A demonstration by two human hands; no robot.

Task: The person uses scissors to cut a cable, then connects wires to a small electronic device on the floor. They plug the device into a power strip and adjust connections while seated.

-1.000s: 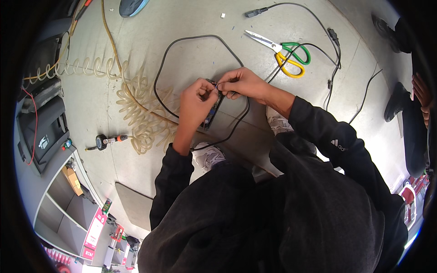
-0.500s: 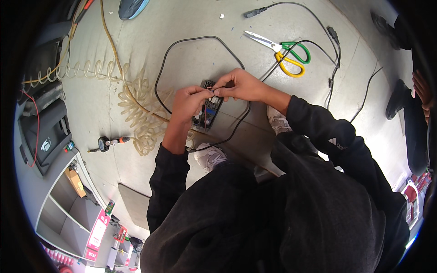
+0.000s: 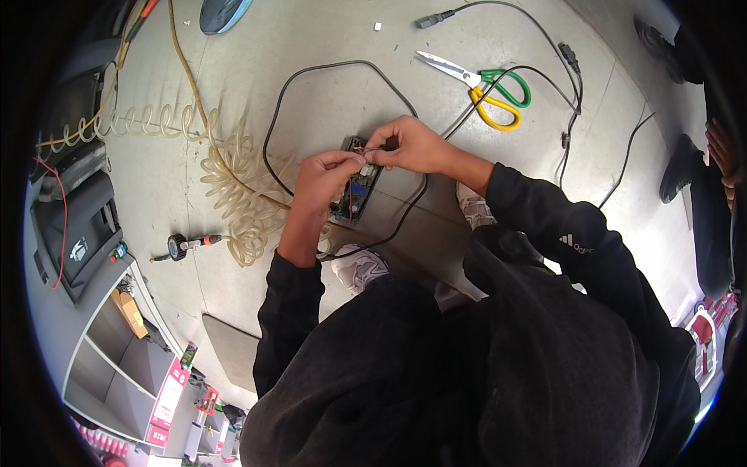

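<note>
Black electronics box [image 3: 359, 196] is open beneath our left hand [image 3: 321, 176] and right hand [image 3: 410, 146]; we pinch both sets of fingertips closed, but cannot tell what they grip

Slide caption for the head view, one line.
Left hand and right hand close together over an exposed circuit board on the floor, green-and-yellow-handled scissors to the right.

To your far right lie scissors [image 3: 473, 79] with one green and one yellow handle. At your left, a translucent coiled hose [image 3: 220, 166] tangles on the floor [image 3: 257, 39], a black-and-orange tool [image 3: 179, 246] beside it. Nearer left, you have a grey shelf unit [image 3: 117, 373] holding a cardboard box [image 3: 128, 311]. A co-worker's dark shoe [image 3: 678, 170] stands at your right.
</note>
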